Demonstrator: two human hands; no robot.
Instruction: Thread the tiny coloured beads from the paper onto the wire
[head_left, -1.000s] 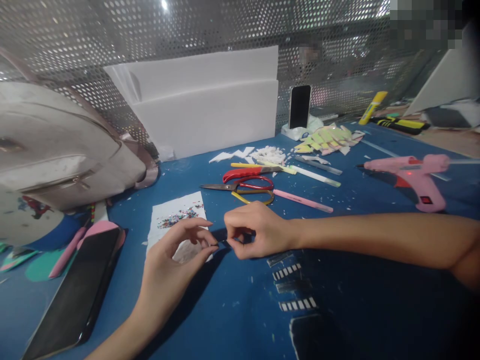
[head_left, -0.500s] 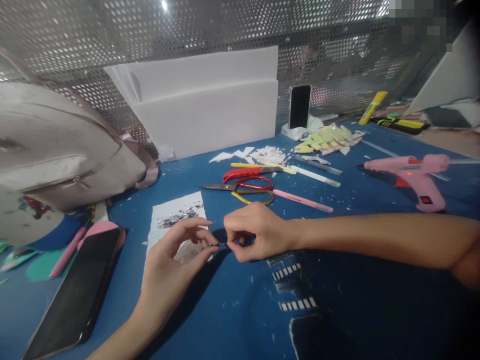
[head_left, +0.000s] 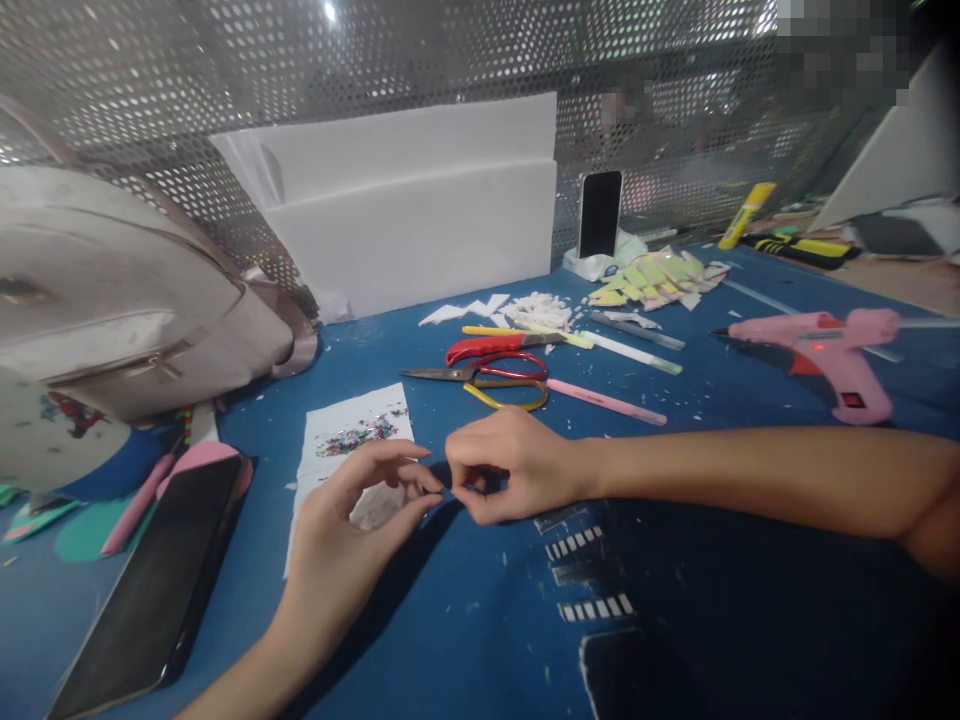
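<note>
The left hand (head_left: 352,535) and right hand (head_left: 514,465) meet fingertip to fingertip. Each pinches closed on a tiny dark piece (head_left: 448,491), perhaps a paper scrap, just above the blue table (head_left: 465,620). It sits right of the glitter-strewn white sheet (head_left: 352,425), with the red scissors (head_left: 487,352) farther back.

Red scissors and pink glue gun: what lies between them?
Head view: a pink pen and a pale stick lie between red scissors and glue gun.

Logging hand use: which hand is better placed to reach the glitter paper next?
Left, probably. The left hand is over the paper; the right hand sits beside it, nearer the scissors.
</note>
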